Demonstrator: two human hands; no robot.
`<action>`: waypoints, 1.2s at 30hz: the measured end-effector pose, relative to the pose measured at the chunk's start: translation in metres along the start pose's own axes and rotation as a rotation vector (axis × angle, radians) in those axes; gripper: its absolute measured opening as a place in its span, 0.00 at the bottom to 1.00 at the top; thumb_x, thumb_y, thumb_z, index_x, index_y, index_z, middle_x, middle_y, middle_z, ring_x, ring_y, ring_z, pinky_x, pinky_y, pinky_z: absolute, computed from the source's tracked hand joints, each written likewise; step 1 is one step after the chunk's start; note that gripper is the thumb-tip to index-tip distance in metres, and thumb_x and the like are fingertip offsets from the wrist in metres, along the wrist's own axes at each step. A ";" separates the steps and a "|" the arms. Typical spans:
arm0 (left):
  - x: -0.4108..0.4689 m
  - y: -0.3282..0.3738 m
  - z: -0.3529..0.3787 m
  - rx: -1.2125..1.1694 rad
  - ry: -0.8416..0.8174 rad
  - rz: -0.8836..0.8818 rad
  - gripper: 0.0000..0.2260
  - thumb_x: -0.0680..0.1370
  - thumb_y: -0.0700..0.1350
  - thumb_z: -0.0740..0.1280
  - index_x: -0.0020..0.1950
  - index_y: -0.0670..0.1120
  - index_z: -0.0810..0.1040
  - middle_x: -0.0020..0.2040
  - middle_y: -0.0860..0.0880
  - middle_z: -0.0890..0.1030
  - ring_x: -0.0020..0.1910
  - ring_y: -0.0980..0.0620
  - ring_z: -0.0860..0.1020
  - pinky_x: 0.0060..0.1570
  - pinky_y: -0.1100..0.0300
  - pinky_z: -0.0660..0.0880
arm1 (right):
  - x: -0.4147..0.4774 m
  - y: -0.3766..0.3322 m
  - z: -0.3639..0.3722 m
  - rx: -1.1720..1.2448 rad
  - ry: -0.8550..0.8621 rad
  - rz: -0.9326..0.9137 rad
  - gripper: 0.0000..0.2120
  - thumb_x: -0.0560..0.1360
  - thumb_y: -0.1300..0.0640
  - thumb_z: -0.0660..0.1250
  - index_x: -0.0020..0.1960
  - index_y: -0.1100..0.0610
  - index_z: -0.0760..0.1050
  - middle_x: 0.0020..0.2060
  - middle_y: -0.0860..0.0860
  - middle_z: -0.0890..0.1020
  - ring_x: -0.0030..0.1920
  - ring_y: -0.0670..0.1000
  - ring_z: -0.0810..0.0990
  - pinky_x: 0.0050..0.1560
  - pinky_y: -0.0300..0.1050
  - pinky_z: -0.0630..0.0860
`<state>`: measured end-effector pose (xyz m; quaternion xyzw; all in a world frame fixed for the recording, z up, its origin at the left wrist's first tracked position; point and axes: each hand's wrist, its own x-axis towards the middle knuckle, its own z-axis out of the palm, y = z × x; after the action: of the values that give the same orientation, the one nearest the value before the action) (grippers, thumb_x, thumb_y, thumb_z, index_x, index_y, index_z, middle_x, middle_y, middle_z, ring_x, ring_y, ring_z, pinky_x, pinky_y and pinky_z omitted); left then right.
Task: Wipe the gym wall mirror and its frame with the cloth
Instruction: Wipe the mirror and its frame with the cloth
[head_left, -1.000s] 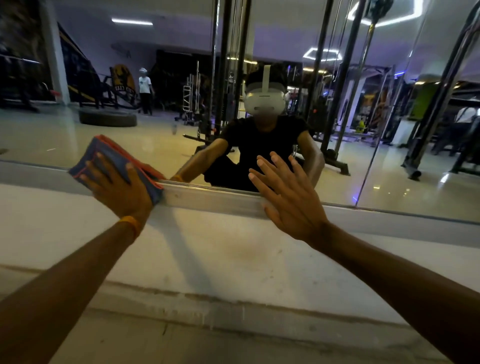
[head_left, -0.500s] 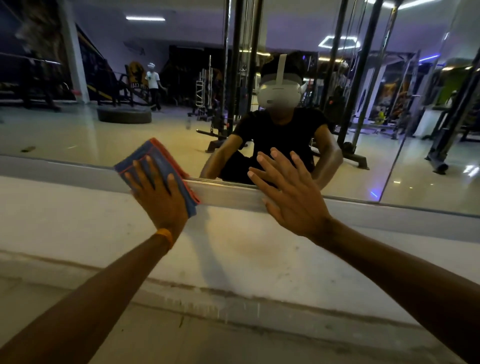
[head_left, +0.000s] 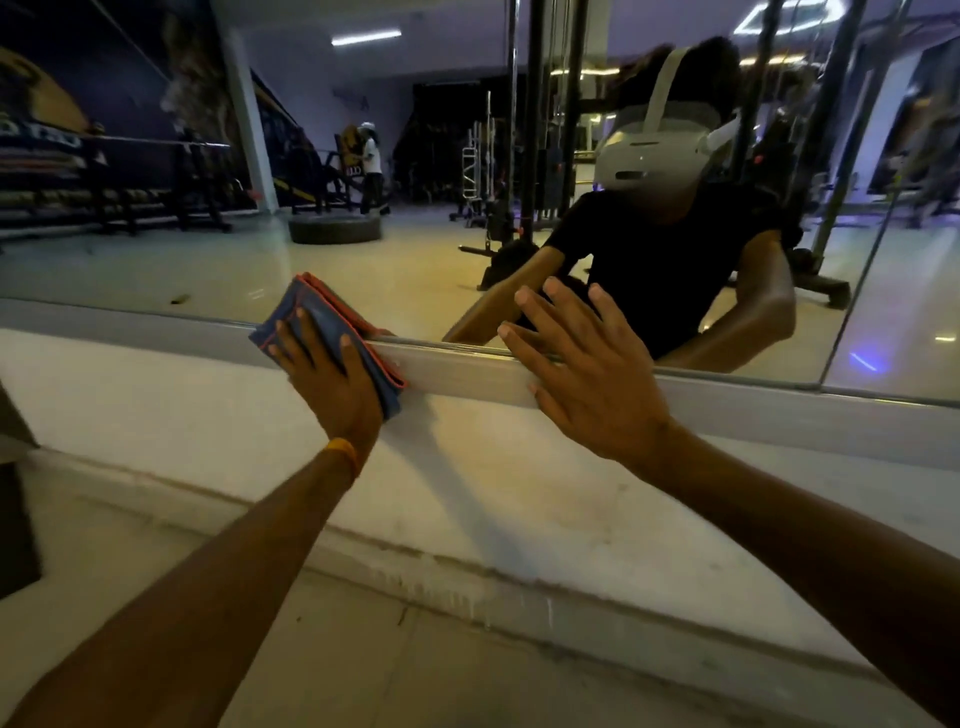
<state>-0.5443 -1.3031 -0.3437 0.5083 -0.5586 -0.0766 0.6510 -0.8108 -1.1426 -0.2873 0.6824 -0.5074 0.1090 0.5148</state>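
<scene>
A large wall mirror (head_left: 395, 260) fills the upper half of the view, with a pale metal frame (head_left: 457, 371) along its bottom edge. My left hand (head_left: 332, 382) presses a folded blue cloth with orange trim (head_left: 317, 317) flat against the frame and the lowest strip of glass, fingers straight. My right hand (head_left: 587, 374) lies flat with spread fingers on the frame and glass, just right of the cloth. An orange band sits on my left wrist.
Below the frame runs a white wall band (head_left: 467, 478), then a grimy skirting (head_left: 467, 587) and tiled floor (head_left: 322, 670). A dark object (head_left: 15, 519) stands at the left edge. The mirror reflects gym machines, a tyre and a person standing far off.
My left hand has slid the cloth to the right along the frame, closing the gap to my right hand. My right hand has stayed pressed in place. The view has shifted closer.
</scene>
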 end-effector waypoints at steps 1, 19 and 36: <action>0.013 -0.007 -0.005 0.008 0.002 -0.031 0.33 0.83 0.58 0.53 0.83 0.40 0.55 0.84 0.37 0.51 0.82 0.32 0.45 0.81 0.41 0.42 | 0.000 -0.002 0.001 -0.002 0.019 0.008 0.29 0.85 0.45 0.52 0.84 0.52 0.56 0.83 0.58 0.52 0.83 0.62 0.48 0.80 0.67 0.51; 0.045 -0.039 -0.022 0.074 0.027 0.028 0.33 0.85 0.60 0.48 0.84 0.39 0.53 0.83 0.36 0.52 0.82 0.31 0.48 0.80 0.36 0.47 | 0.032 -0.050 -0.002 0.051 -0.045 -0.002 0.29 0.83 0.45 0.55 0.82 0.53 0.61 0.83 0.59 0.54 0.83 0.62 0.49 0.80 0.66 0.52; 0.082 -0.074 -0.043 0.070 0.058 0.078 0.29 0.87 0.54 0.50 0.84 0.39 0.53 0.84 0.36 0.52 0.82 0.32 0.47 0.78 0.55 0.33 | 0.057 -0.070 -0.001 0.008 -0.036 0.022 0.30 0.83 0.47 0.59 0.82 0.53 0.60 0.82 0.59 0.56 0.83 0.63 0.52 0.79 0.68 0.55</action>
<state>-0.4447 -1.3678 -0.3402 0.5105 -0.5614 -0.0166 0.6511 -0.7274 -1.1781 -0.2897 0.6808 -0.5236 0.1045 0.5015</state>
